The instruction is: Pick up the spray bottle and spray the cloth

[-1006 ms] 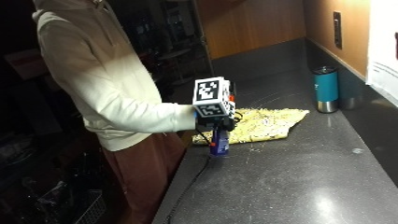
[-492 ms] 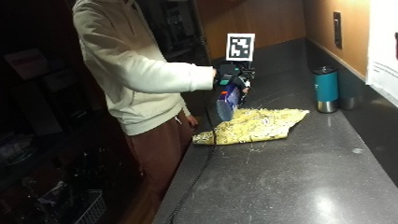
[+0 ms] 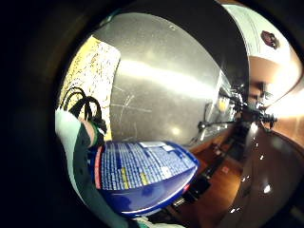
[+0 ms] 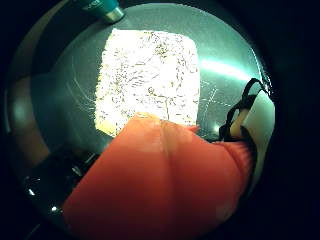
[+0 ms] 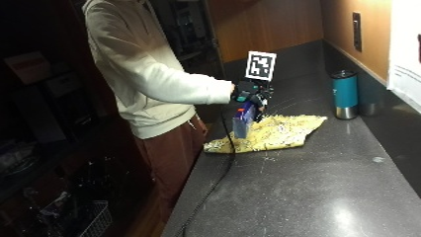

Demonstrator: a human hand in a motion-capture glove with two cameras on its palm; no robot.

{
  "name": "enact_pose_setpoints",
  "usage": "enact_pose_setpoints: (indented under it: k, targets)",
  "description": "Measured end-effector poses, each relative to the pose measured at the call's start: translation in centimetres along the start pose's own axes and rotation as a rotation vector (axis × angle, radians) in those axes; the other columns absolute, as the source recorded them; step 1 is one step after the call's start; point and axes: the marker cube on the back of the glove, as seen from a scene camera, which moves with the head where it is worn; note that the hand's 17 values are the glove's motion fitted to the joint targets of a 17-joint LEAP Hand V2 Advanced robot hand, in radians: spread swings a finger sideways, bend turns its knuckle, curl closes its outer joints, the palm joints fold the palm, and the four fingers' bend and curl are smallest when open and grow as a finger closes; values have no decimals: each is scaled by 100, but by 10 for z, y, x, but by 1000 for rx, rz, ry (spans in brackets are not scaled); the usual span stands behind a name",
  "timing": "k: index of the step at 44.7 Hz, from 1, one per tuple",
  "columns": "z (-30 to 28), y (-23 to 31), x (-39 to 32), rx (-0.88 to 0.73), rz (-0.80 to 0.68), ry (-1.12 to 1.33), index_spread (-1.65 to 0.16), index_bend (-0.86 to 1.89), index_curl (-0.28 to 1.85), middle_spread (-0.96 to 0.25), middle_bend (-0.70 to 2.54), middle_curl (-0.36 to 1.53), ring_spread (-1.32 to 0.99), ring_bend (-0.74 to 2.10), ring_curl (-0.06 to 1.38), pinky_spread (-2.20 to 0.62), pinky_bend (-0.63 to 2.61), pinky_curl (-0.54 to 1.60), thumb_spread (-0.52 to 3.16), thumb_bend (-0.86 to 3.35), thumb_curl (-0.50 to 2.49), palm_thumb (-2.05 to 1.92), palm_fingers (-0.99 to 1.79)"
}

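Observation:
In the outside view my gloved right hand [image 5: 246,96] grips the blue spray bottle [image 5: 243,120] and holds it in the air above the near edge of the yellow patterned cloth [image 5: 279,132]. The cloth lies spread flat on the dark counter [image 5: 309,187]. The little finger side palm view shows the bottle's blue labelled body [image 3: 142,175] close to the palm. In the thumb side palm view the bottle's red top [image 4: 160,180] fills the foreground, with the cloth [image 4: 150,75] on the counter beyond it.
A teal tumbler [image 5: 345,94] stands on the counter past the cloth, near the wall; its base [image 4: 102,9] shows by the cloth's far edge. A black cable [image 5: 214,182] trails along the counter's front edge. A wire basket [image 5: 92,219] sits on the floor.
My hand has lifted the bottle off the counter beside the cloth and carried it up over the cloth's near edge. The outside camera has also shifted.

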Motion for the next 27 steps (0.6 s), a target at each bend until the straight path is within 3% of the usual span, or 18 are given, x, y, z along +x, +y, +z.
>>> enact_pose_setpoints:
  k: [14,18,27]
  targets:
    - [-3,1,5,27,25,-33,-14,43,52,-11,54,47,-18,48,41,-24,34,37,7,-4,74,96,138]
    - [-1,3,7,32,-36,-47,-14,43,52,-11,54,47,-18,48,41,-24,34,37,7,-4,74,96,138]
    - [-3,5,15,82,38,35,-14,43,52,-11,54,47,-18,48,41,-24,34,37,7,-4,74,96,138]
